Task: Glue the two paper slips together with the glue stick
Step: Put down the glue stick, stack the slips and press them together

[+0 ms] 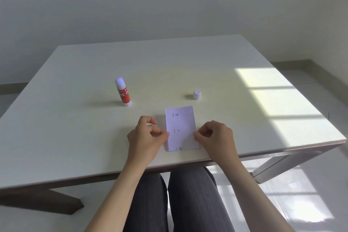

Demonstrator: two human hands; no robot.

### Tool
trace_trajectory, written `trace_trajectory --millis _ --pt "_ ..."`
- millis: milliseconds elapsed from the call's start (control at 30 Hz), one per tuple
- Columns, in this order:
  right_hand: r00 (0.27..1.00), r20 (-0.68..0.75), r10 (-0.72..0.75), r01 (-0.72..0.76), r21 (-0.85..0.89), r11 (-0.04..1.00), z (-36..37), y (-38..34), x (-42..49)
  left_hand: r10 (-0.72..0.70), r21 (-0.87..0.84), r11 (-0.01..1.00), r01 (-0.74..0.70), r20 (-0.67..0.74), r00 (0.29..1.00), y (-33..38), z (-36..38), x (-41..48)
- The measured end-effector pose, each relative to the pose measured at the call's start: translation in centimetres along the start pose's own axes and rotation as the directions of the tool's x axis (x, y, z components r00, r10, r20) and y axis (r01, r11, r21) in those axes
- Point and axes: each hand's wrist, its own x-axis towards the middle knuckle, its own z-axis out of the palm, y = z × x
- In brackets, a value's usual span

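Both forearms reach forward from the near edge. The left hand [146, 135] and right hand [216, 135] are loosely curled, thumb and forefinger tips pinched, facing each other.

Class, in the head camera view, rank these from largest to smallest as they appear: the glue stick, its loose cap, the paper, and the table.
1. table
2. paper
3. glue stick
4. cap

The paper lies nearer the camera than the glue stick, which enlarges it somewhat, but the gap looks clear.
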Motion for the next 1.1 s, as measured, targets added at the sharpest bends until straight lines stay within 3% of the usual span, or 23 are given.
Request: trace_trajectory --millis 733,833,933,1000,1100 --pt "0.996 -0.055 -0.065 0.059 -0.092 0.994 1.0 0.0 -0.7 0.129 0.149 0.981 -0.122 -0.038 0.991 -0.5 0.8 -0.2" --pt "0.994 -0.021 -0.105 0.102 -0.116 0.988 0.7 -0.1 -0.7 0.237 0.295 0.923 -0.245 0.063 0.969 -1.0 0.2 0.4" --pt "0.992 0.015 -0.129 0.130 -0.185 0.974 0.8 -0.1 -0.6 0.360 0.413 0.789 -0.455 0.290 0.887 -1.2 -0.5 1.3" --pt "0.990 0.032 -0.138 0.142 -0.225 0.964 1.0 -0.1 -0.6 0.343 0.430 0.743 -0.513 0.414 0.843 -1.4 -0.7 1.6" --pt "0.987 0.039 -0.156 0.160 -0.284 0.945 1.1 0.0 -0.6 0.301 0.456 0.720 -0.523 0.475 0.827 -1.7 -0.7 1.7"
